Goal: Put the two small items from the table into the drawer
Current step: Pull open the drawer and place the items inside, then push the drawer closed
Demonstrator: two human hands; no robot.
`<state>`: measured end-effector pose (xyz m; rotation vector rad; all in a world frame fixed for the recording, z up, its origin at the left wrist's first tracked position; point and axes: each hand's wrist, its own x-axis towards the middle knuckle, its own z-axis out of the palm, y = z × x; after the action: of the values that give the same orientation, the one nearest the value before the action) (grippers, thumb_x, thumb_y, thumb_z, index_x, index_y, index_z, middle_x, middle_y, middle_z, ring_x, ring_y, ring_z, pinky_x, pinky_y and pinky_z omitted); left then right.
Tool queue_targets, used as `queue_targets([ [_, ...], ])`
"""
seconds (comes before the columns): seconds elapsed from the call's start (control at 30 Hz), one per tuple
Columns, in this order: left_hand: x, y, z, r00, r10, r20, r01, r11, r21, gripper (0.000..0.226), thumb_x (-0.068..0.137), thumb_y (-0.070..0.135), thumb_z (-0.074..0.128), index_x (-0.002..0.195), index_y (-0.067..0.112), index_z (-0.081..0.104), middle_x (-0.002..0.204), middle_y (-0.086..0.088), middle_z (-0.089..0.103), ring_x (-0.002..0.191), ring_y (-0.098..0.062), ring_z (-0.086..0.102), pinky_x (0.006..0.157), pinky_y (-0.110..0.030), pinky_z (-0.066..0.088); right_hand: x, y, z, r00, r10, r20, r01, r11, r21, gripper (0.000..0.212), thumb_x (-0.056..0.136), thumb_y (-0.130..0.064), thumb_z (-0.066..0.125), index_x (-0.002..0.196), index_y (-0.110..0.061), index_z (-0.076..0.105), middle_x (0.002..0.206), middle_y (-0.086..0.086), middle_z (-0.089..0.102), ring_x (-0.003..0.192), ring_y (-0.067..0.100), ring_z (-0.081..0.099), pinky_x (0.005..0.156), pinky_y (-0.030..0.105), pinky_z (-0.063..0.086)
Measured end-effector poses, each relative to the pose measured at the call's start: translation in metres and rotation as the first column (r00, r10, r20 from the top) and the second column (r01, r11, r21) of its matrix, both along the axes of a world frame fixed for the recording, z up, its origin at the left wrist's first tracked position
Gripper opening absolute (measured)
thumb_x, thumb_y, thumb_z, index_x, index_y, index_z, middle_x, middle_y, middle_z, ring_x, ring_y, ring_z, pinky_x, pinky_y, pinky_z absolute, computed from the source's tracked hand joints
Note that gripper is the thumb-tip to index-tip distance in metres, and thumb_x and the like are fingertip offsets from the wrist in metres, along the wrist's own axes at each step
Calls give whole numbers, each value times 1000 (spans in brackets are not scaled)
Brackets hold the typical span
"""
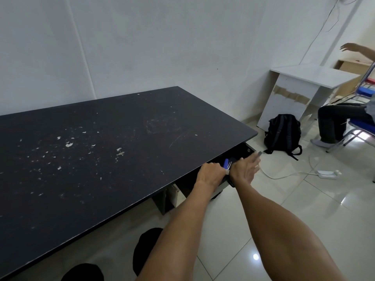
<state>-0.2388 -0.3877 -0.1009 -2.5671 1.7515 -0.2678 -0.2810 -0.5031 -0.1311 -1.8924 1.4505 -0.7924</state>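
Both hands reach to the open drawer [241, 154] under the right end of the black desk [101, 159]. Left hand [211, 173] is curled into a fist at the drawer's near edge, gripping a small blue item [225, 163] whose blue end and a bit of pale or metallic detail stick out past the knuckles, over the drawer opening. What exactly the item is cannot be told from this view. Right hand [244, 169] sits just beside the left, fingers stretched forward and loosely spread across the drawer's front edge; whether it holds anything is unclear, though a small grey piece [259, 153] shows right at its fingertips, and I cannot tell if that is a second item or part of the drawer. Inside, the drawer is dark, with a round fitting visible on its far wall.

Scuffed desk top, flecked with pale chips, carries nothing else in view. On the tiled floor to the right lie a black backpack [283, 132], a white cable and a white power strip [326, 173]. Farther back stands a small white side table [310, 78], and another person [341, 120] sits on a blue chair at the right edge, one arm raised.
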Motion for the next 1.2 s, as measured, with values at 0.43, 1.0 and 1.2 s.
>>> queue_targets([
  [0.43, 42, 29, 31, 993, -115, 3, 99, 838, -536, 26, 93, 17, 50, 113, 7, 62, 126, -11, 59, 113, -26, 55, 67, -42, 57, 8, 18, -19, 848, -396, 351, 206, 858, 471, 51, 103, -45, 20, 149, -32, 40, 145, 12, 53, 131, 38, 47, 111, 47, 33],
  [1.0, 126, 85, 13, 888, 352, -296, -362, 932, 22, 73, 83, 78, 9, 148, 46, 6, 162, -2, 0, 147, -29, -5, 108, -67, -7, 14, 18, -21, 684, -498, 534, 121, 798, 590, 50, 98, -43, 28, 145, -36, 46, 146, 3, 52, 132, 30, 47, 115, 44, 33],
  [1.2, 124, 86, 13, 891, 354, -284, -368, 930, 8, 73, 83, 78, 8, 148, 46, 6, 162, -2, 0, 147, -28, -5, 108, -66, -6, 15, 21, -19, 656, -521, 546, 119, 785, 608, 48, 98, -42, 34, 142, -34, 52, 144, 3, 54, 131, 29, 49, 115, 42, 36],
])
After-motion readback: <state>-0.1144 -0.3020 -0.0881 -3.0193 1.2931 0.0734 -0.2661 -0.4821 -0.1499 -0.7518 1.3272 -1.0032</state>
